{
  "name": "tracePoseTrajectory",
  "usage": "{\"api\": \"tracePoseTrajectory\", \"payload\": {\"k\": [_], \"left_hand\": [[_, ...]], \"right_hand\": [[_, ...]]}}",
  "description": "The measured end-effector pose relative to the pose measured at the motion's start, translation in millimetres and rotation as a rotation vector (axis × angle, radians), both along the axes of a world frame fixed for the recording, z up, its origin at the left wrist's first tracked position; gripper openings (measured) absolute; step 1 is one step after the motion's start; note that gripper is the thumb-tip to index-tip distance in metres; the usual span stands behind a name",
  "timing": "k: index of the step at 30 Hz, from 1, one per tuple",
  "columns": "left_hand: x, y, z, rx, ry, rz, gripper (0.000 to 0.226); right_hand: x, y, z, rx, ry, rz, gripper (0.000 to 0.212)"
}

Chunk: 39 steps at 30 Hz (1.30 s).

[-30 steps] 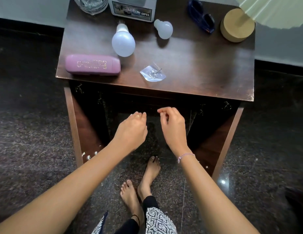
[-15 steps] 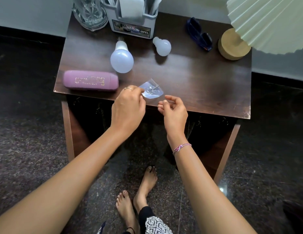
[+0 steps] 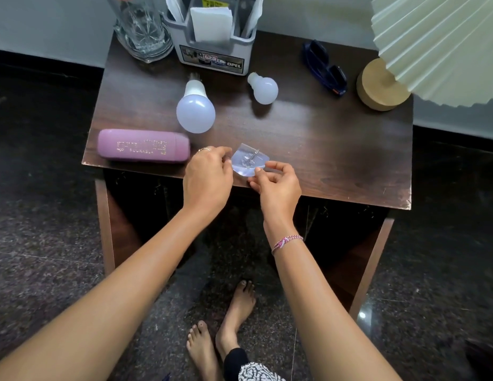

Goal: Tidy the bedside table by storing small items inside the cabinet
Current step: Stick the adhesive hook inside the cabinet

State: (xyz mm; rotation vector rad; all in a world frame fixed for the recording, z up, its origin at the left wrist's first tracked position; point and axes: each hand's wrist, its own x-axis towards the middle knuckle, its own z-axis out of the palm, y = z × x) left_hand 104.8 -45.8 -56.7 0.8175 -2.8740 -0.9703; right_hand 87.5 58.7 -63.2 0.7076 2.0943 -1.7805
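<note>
A clear adhesive wall hook lies at the front edge of the dark wooden bedside table. My left hand pinches its left side and my right hand pinches its lower right corner. To the left lies a pink spectacle case. Behind it are a large white bulb and a small white bulb. Blue sunglasses lie at the back right. The cabinet under the tabletop stands open and dark, with both doors swung outward.
At the back stand a cut-glass tumbler, a white tissue and pen holder and a lamp with a wooden base and pleated shade. My bare feet rest on the dark granite floor before the cabinet.
Both hands rose from in front of the open cabinet to the table's front edge. The left hand reached the clear hook first, then the right hand closed on its other side.
</note>
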Motion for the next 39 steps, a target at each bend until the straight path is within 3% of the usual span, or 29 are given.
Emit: {"api": "tracePoseTrajectory", "payload": {"k": [17, 30, 39], "left_hand": [[38, 12, 0, 0.313, -0.080, 0.207, 0.009], [108, 20, -24, 0.299, -0.043, 0.093, 0.013], [93, 31, -90, 0.213, 0.026, 0.083, 0.017]], "right_hand": [[34, 39, -9, -0.023, 0.007, 0.071, 0.023], [101, 44, -43, 0.027, 0.003, 0.018, 0.024], [91, 46, -100, 0.160, 0.069, 0.149, 0.032]]}}
